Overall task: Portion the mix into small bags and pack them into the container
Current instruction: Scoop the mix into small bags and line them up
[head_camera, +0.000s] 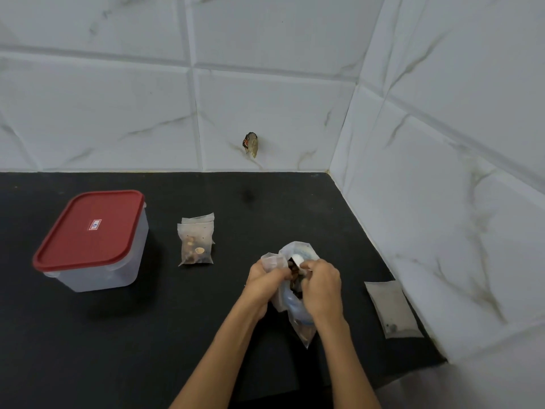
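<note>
Both hands clenched near the table's right edge: left hand (pixel 264 276) gripping small bag (pixel 272 261), right hand (pixel 320 283) gripping mix bag (pixel 298 314). Lidded container (pixel 94 240) far left, nearer left hand.

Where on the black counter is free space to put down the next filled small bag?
Bare counter lies in front of the lidded container, left of the left hand. A strip between the container and the filled bags is free too. It is crowded around both hands and the big bag, toward the flat packet.
</note>
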Tool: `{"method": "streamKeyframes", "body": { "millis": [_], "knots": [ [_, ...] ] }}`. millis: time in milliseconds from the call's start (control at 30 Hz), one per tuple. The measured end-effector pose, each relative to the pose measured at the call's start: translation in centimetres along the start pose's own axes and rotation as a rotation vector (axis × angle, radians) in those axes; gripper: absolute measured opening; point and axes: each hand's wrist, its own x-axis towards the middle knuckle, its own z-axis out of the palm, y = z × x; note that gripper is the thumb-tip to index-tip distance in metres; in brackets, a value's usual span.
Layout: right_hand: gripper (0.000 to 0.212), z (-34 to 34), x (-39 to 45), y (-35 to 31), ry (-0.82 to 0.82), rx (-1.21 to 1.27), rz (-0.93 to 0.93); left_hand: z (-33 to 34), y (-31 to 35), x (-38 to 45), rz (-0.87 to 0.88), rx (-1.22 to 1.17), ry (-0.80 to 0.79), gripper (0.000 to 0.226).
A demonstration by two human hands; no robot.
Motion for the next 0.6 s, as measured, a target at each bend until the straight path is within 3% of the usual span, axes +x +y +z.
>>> {"method": "streamKeyframes", "body": {
  "millis": [167, 400, 500, 600],
  "knots": [
    [0.029, -2.1, 0.9, 1.2, -0.189, -0.053, 0.020, -0.3, -0.8, 0.5, -0.055, -0.113, 0.030, 0.034],
    [0.023, -1.0, 0.4, 0.3, -0.059, -0.040, 0.012, -0.1, -0.9, 0.7, -0.059, -0.102, 0.035, 0.032],
    [0.022, -0.7, 0.6, 0.3, -0.131, -0.083, -0.012, -0.1, -1.0, 0.6, -0.066, -0.114, 0.044, 0.029],
    [0.027, -2.0, 0.8, 0.6, -0.237, -0.124, 0.020, -0.2, -1.5, 1.1, -0.081, -0.105, 0.051, 0.042]
  ]
}}
